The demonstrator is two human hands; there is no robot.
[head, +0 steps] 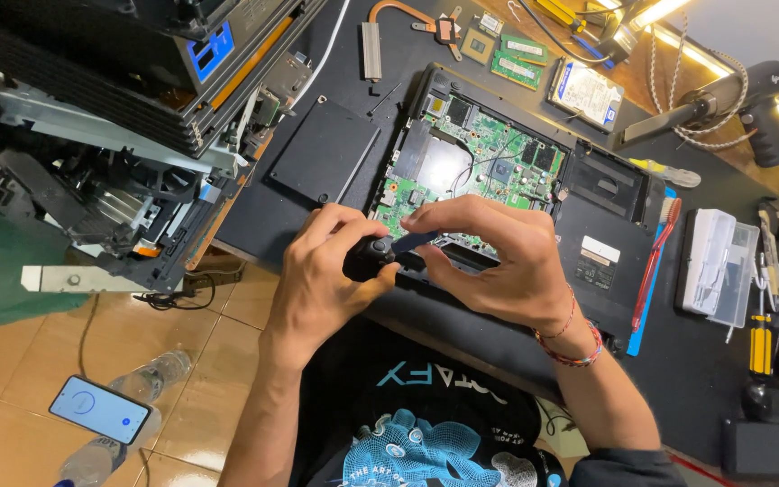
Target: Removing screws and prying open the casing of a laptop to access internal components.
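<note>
Looking down from the head camera, the left hand [317, 280] grips a small black rounded part [369, 257], its fingers curled shut around it, just at the front edge of an opened laptop [588, 243]. The right hand [498, 257] reaches in from the other side, with its fingers pinched together on a thin dark blue strip [415, 241] that touches the black part; the two hands meet above the laptop's near edge. Behind them the laptop's green circuit board [480, 158] lies bare, and a flat black cover panel [325, 151] rests just beside it on the dark desk [696, 361]. Farther back lie a copper heat pipe [394, 27], green memory sticks [517, 59] and a hard drive [585, 94]. To the right are a red toothbrush [655, 252], a clear plastic case [716, 266], a yellow-handled screwdriver [759, 347] and a black heat gun [750, 104]. On the left a stripped-down machine [119, 117] stands well apart from the hands. On the tiled floor below lie a phone [99, 409] and plastic bottles [151, 379].
</note>
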